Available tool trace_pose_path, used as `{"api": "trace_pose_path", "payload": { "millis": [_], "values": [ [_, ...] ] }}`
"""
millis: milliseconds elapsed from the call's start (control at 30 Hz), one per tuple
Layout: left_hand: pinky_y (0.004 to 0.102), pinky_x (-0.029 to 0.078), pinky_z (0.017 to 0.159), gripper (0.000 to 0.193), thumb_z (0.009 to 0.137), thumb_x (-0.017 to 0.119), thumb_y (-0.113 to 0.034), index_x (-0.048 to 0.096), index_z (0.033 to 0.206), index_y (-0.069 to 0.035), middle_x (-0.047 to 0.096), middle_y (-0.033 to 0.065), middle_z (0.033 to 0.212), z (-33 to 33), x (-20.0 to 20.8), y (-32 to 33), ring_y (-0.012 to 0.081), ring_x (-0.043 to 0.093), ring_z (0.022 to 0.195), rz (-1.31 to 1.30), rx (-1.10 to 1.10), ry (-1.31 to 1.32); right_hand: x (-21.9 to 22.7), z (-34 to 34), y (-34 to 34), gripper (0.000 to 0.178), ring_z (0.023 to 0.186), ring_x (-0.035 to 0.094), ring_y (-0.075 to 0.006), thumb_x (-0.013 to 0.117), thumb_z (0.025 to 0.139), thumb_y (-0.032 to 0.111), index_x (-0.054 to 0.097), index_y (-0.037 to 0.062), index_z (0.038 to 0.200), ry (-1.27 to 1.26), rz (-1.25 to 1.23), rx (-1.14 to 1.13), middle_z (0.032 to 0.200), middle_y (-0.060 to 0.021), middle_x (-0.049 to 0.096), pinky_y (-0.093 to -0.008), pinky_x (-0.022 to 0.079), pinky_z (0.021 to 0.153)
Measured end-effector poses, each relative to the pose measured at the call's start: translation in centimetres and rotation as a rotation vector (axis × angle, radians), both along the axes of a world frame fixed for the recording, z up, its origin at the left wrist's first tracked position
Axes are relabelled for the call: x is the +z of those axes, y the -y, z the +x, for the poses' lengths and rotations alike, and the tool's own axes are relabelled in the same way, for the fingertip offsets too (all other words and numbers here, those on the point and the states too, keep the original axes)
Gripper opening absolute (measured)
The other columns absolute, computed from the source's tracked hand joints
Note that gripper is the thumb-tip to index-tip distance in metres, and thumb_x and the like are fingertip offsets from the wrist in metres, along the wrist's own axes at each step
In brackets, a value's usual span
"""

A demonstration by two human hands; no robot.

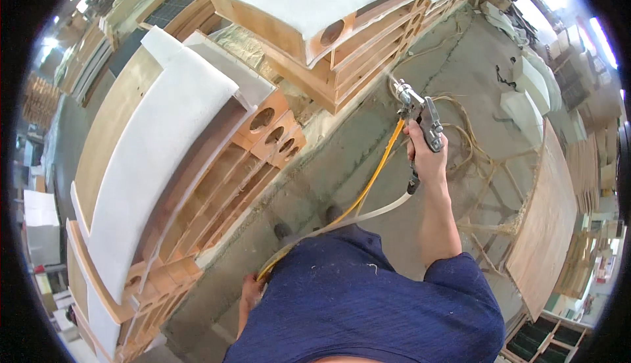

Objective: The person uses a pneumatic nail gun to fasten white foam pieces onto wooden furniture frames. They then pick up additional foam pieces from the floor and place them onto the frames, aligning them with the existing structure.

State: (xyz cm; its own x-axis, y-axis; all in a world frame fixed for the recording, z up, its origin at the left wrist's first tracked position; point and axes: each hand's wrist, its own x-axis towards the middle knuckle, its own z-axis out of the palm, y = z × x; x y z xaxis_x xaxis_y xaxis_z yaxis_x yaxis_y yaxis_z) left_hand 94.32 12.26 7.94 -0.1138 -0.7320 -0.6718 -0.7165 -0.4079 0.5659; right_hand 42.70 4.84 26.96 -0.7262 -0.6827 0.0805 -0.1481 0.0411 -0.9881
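Observation:
My right hand [427, 156] grips a metal spray gun [417, 113], its nozzle aimed up-left at a wooden furniture frame [355, 60] topped with white foam. A faint mist shows at the nozzle. A yellow hose [368, 189] and a pale hose [374, 213] run from the gun down to my left hand [251, 290], which holds them low beside my hip. A second curved wooden frame [217, 185] with white foam padding [158, 159] and round holes stands at my left.
Glue-stained concrete floor [328, 159] lies between the two frames. A plywood sheet [549, 225] leans at the right, with loose hose coils [470, 146] beside it. Foam pieces [526, 100] and stacked boards sit at the far right; white boxes [41, 231] at far left.

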Motion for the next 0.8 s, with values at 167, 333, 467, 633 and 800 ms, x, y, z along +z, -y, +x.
{"api": "trace_pose_path", "payload": {
  "millis": [167,333,467,633,800],
  "values": [
    [0.0314,0.036,0.047,0.038,0.077,0.075,-0.039,0.066,0.078,-0.002,0.05,-0.0008,0.055,6.7,-7.5,2.8,0.011,0.046,0.051,-0.012,-0.01,-0.019,3.2,5.1,0.6,0.018,0.048,0.045,-0.0043,0.062,0.091,0.02,0.063,0.003,0.086,-0.069,-0.019,0.008,0.066,0.0017,0.057,-0.0222,0.034,0.043],
    [0.027,0.032,0.042,0.033,0.077,0.075,-0.039,0.069,0.081,-0.007,0.05,-0.0044,0.055,8.7,-6.4,5.7,0.0073,0.043,0.048,0.113,0.018,-0.201,2.9,11.9,2.2,0.024,0.063,0.049,-0.0064,0.065,0.09,0.023,0.059,0.0041,0.103,-0.268,0.214,0.11,0.072,0.0013,0.055,-0.0233,0.041,0.057],
    [0.0254,0.029,0.041,0.03,0.078,0.075,-0.036,0.068,0.079,-0.007,0.049,-0.0061,0.055,11.2,-6.7,6.8,0.0057,0.04,0.047,0.127,0.027,-0.336,5.2,17.0,8.3,0.028,0.067,0.053,-0.0124,0.063,0.089,0.028,0.058,0.0054,0.105,-0.397,0.191,0.143,0.072,-0.0041,0.056,-0.0289,0.045,0.063],
    [0.0266,0.033,0.044,0.032,0.08,0.074,-0.035,0.069,0.079,-0.004,0.051,-0.0045,0.057,12.1,-5.7,8.1,0.0068,0.043,0.049,0.203,0.099,-0.255,7.8,20.8,14.7,0.03,0.069,0.054,-0.0184,0.064,0.088,0.029,0.058,0.0057,0.106,-0.513,0.137,0.212,0.072,-0.0097,0.057,-0.0322,0.045,0.066],
    [0.029,0.039,0.05,0.034,0.081,0.073,-0.034,0.068,0.076,0.0,0.054,-0.0022,0.059,13.0,-7.6,6.5,0.0086,0.047,0.055,0.132,0.108,-0.175,10.2,23.8,18.3,0.035,0.068,0.056,-0.023,0.062,0.087,0.035,0.059,0.0012,0.097,-0.531,0.153,0.25,0.07,-0.0129,0.056,-0.0364,0.044,0.065]
  ]
}}
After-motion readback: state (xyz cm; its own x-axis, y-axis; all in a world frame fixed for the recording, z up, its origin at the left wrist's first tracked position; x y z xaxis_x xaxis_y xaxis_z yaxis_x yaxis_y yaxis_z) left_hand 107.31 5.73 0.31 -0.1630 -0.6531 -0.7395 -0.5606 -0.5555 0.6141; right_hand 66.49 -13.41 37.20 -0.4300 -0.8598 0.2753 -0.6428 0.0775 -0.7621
